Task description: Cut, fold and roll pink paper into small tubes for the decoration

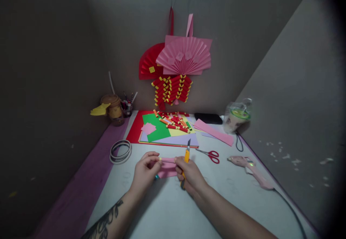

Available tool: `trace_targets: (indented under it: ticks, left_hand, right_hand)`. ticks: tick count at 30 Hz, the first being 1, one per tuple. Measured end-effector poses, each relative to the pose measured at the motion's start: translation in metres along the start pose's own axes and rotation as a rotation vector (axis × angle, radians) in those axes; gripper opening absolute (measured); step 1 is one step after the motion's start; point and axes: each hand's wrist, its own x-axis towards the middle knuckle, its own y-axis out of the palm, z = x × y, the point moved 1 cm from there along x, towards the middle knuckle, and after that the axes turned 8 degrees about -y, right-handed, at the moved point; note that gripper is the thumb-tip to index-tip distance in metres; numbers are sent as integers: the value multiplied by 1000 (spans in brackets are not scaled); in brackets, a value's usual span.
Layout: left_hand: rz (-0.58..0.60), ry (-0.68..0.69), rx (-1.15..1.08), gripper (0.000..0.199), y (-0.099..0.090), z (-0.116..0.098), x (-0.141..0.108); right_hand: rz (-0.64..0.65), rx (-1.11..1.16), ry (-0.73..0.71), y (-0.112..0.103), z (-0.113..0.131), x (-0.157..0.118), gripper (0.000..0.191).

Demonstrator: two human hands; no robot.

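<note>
Between my two hands a small pink paper roll (168, 160) with a yellow band at its left end is held level above the table. My left hand (147, 168) pinches the banded end. At the other end my right hand (190, 172) grips the roll and also keeps a yellow cutter knife (187, 156) in its fingers, blade pointing up. Pink paper (167, 173) shows just below the roll, partly hidden by my hands. A small teal item peeks out beside my left fingers, too hidden to name.
Coloured sheets (159, 134) with paper rolls (178, 127) lie ahead. Red scissors (213, 157), a glue gun (251, 168) and pink strips (213, 131) are rightward; tape rolls (111, 156) leftward. Two drinks stand at the back corners. Paper fans (185, 57) hang on the wall.
</note>
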Motion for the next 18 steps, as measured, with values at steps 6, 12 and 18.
trace_targets:
  ticks: [6,12,18]
  left_hand:
    - [-20,-7,3,16,0,3,0]
    - [-14,-27,-5,20,0,2,0]
    - [-21,-45,-8,23,-1,1,-1]
  right_hand:
    - [5,-18,-23,2,1,-2,39]
    - [12,-25,-22,3,1,-4,37]
    - [8,-36,-44,3,2,-5,36]
